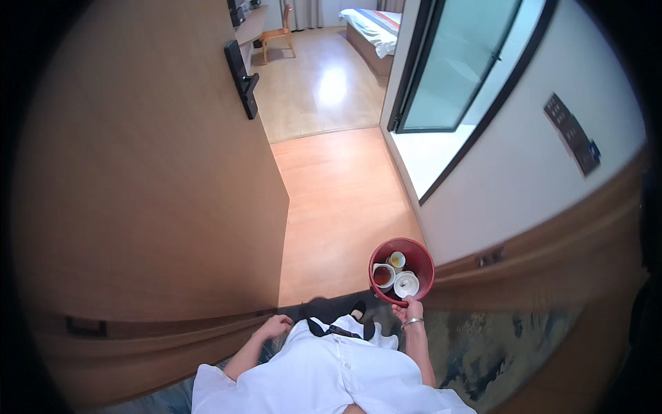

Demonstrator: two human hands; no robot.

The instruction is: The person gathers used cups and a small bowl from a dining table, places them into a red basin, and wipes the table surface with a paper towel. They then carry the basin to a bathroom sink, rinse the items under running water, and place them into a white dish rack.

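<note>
My right hand, with a silver bangle at the wrist, grips the near rim of a red bucket. Inside the bucket are a white cup of reddish-brown liquid, a pale cup with yellowish contents and a white round container with small dark bits in it. Low at my left side hangs my left hand, holding nothing, fingers loosely curled and partly apart, near the door's lower edge. A wooden door with a black lever lock stands open at the left.
Beyond the threshold lies a wood floor. A glass door with a dark frame and a white wall with a switch panel are on the right. Farther back are a wooden chair, a desk and a bed.
</note>
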